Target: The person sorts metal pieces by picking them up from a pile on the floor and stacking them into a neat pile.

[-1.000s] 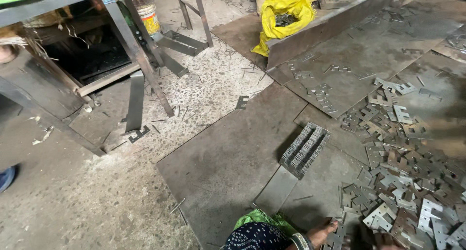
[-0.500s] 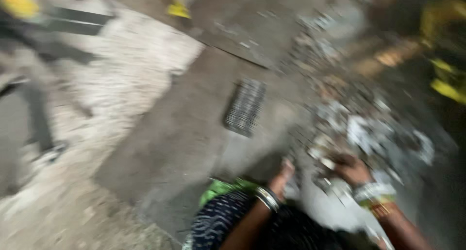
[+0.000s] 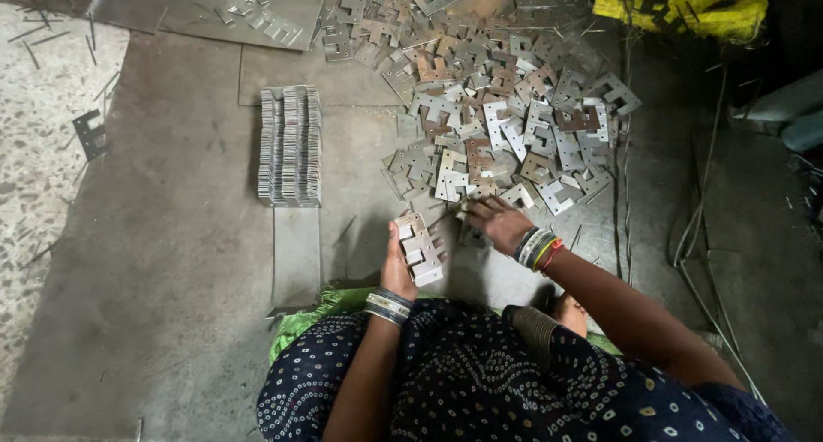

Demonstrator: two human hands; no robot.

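Neat row of stacked plates (image 3: 290,146) stands on edge on the steel sheet (image 3: 171,236), well left of both hands. Left hand (image 3: 399,266) is closed around a small stack of E-shaped stampings (image 3: 418,249), long axis running away from the body. Right hand (image 3: 497,223), fingers spread narrow and flat, touches the near edge of the loose pile (image 3: 497,108), which spreads ahead and rightward; this hand is nearer it.

Dull grey stamped metal plates (image 3: 506,116) (some rust-tinged) lie on a matt, scuffed steel sheet (image 3: 180,262).
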